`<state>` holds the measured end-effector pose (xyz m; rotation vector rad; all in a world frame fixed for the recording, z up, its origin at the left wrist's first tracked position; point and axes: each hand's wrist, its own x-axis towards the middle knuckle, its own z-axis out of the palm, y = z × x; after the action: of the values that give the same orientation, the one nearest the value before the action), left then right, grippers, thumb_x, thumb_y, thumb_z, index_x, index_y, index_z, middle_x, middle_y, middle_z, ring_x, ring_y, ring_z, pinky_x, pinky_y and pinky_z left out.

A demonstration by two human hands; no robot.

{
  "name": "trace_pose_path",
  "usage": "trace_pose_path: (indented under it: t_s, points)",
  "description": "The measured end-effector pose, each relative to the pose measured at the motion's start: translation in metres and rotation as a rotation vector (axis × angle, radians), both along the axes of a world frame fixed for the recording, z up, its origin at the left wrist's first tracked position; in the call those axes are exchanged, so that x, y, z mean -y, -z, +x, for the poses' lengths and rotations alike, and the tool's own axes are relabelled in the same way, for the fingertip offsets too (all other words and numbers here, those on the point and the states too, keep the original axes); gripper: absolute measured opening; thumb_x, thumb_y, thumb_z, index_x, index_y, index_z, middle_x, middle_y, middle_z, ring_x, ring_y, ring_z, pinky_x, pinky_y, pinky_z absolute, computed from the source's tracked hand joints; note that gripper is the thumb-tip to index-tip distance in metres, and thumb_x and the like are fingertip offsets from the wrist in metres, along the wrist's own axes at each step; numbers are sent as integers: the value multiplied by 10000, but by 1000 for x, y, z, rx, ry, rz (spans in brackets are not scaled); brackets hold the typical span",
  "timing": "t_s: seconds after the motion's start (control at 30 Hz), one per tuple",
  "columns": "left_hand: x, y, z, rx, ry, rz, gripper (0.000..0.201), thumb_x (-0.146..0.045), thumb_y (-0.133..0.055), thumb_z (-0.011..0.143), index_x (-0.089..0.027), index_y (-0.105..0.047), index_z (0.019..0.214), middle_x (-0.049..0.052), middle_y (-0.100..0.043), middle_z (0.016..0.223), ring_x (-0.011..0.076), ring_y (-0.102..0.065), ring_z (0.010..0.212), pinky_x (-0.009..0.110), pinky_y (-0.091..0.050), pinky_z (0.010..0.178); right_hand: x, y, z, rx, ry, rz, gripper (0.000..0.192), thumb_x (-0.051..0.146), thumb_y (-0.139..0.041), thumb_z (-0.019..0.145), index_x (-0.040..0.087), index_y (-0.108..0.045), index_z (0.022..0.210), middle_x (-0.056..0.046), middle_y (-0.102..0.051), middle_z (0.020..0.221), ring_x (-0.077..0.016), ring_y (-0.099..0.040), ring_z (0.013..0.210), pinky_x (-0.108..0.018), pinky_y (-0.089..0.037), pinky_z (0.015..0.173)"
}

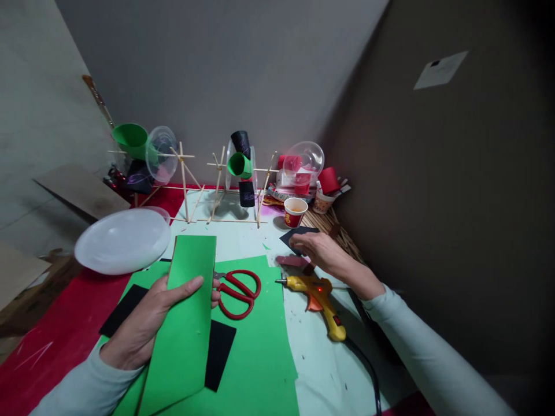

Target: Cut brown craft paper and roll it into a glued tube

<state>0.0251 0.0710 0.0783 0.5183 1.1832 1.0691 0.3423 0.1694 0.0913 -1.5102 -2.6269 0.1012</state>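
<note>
Head view: the green panel (186, 323) was in the left hand (145, 315), thumb pressed on its face, fingers behind it. The panel was probably light, flexible and easily creased; its long edges appeared the best hold. The right hand (323, 253) was at a dark piece (287, 237), fingers bent; whether they pinched it could not be told. Red-handled scissors (252, 297) lay just right of the left hand; a glue gun (318, 292) lay on the wearer's side of the right hand.
</note>
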Motion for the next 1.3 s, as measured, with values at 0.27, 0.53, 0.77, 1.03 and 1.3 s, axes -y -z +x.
trace_pose_path:
  t_s: [0.27, 0.53, 0.77, 1.03, 1.3]
  points:
    - [-1, -1, 1, 44, 6, 7, 241, -96, -778, 781, -129, -718, 1013, 143, -811, 848, 261, -781, 697, 365, -665, 650, -2, 24, -12, 89, -49, -31, 193, 324, -624, 989, 140, -676, 960, -35, -694, 963, -180, -674, 895, -373, -564, 816]
    - [-2, 3, -1, 164, 63, 61, 194, -201, -720, 868, -91, -728, 1027, 186, -805, 951, 274, -787, 772, 403, -659, 761, -15, 12, -3, -55, 15, 36, 161, 217, -587, 946, 149, -666, 824, -37, -680, 768, -159, -617, 679, -280, -460, 646]
    - [-3, 7, -5, 177, 102, 41, 256, -195, -734, 856, -92, -715, 1090, 183, -807, 958, 277, -792, 801, 381, -657, 770, -29, -4, 16, -458, 165, 171, 247, 289, -508, 930, 169, -705, 841, -72, -741, 729, -208, -687, 648, -267, -478, 598]
    - [-1, 5, -4, 110, 83, -16, 280, -171, -759, 821, -108, -716, 1090, 176, -810, 958, 309, -793, 813, 399, -667, 743, -22, -20, 27, -740, 272, 374, 300, 231, -400, 960, 192, -679, 1063, -101, -766, 1068, -220, -738, 922, -329, -562, 828]
    - [-1, 5, 2, 62, 97, 15, 492, -159, -834, 748, -148, -650, 1205, 163, -811, 980, 304, -793, 818, 439, -667, 765, -5, -5, 39, -590, 342, 304, 150, 126, -601, 766, 186, -727, 821, -181, -754, 1123, -342, -675, 1036, -444, -478, 899]
